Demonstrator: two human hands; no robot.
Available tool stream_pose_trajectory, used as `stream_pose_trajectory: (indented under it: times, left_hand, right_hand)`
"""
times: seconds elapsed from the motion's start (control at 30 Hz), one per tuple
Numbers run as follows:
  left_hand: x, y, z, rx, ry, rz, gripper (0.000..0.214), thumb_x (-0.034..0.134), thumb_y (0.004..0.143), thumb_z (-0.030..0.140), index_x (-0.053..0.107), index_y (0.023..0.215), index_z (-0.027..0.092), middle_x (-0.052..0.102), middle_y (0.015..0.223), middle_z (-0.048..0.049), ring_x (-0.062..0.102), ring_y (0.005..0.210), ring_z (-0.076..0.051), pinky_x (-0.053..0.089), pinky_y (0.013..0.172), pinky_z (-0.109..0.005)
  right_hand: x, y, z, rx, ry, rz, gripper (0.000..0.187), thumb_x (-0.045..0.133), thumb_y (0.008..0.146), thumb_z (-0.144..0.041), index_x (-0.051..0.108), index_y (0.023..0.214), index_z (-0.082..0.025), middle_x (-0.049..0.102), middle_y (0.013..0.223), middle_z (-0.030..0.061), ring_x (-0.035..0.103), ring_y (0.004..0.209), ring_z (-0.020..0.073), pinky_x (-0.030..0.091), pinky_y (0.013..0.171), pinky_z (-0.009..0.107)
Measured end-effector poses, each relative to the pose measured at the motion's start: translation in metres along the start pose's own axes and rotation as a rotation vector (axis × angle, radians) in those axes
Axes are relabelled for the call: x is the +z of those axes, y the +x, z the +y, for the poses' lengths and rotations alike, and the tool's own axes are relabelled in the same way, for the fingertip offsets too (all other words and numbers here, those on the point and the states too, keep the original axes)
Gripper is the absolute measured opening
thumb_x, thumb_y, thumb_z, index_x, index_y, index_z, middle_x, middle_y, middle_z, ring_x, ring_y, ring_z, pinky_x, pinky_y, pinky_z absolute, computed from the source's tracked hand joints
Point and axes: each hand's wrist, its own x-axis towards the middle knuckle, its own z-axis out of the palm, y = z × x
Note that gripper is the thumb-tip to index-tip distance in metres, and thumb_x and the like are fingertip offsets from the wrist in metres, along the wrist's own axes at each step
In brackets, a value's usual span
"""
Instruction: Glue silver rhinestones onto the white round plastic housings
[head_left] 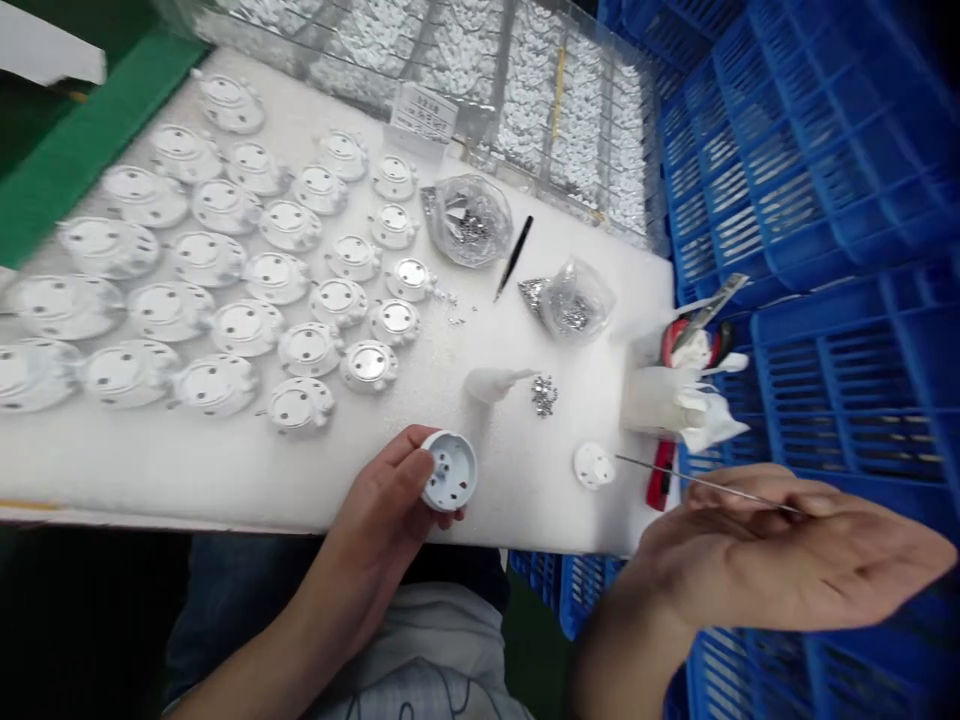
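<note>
while left hand (394, 488) holds white cup (459, 470), right hand (780, 560) grips rod (709, 482).

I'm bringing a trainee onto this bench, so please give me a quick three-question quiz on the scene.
1. Which hand holds the white cup? A) left B) right C) both
2. True or false: the right hand is empty.
3. Fill in: the slim black tool lies between two clear ____.

Key:
1. A: the left hand holds it.
2. False: it holds a thin rod.
3. Bags.
</note>
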Motion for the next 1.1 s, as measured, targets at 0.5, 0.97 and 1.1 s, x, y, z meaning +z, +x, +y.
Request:
stream_pose_trajectory:
  times: [0.5,0.97,1.1]
  left_hand:
    - [-0.002,0.001,-0.002,0.019,0.052,0.001,0.033,0.085,0.077,0.054,0.076,0.086,0.023,0.066,0.075,-0.0014,0.057,0.070,-0.015,0.053,0.064,-0.019]
    - [0.002,-0.001,0.000,-0.014,0.019,-0.041,0.037,0.083,0.078,0.052,0.072,0.086,0.018,0.062,0.075,0.0003,0.055,0.069,-0.013,0.046,0.068,-0.022]
    - [0.001,0.000,-0.001,-0.012,0.007,-0.043,0.035,0.082,0.080,0.051,0.073,0.089,0.018,0.063,0.077,0.0004,0.055,0.070,-0.013,0.047,0.069,-0.023]
  right_hand:
    - [-0.025,0.040,0.050,-0.175,-0.221,0.118,0.028,0.063,0.091,-0.042,0.048,0.075,-0.026,0.046,0.061,-0.0064,0.050,0.040,0.0151,0.040,0.041,0.033]
    - [-0.013,-0.037,-0.008,0.048,-0.117,-0.386,0.013,0.072,0.086,-0.033,0.073,0.078,-0.023,0.061,0.063,-0.0022,0.049,0.047,0.0115,0.036,0.045,0.029]
    - [-0.006,-0.059,-0.025,0.135,0.057,-0.673,0.010,0.066,0.092,-0.018,0.073,0.089,-0.024,0.062,0.067,-0.0032,0.052,0.052,0.0101,0.040,0.047,0.025]
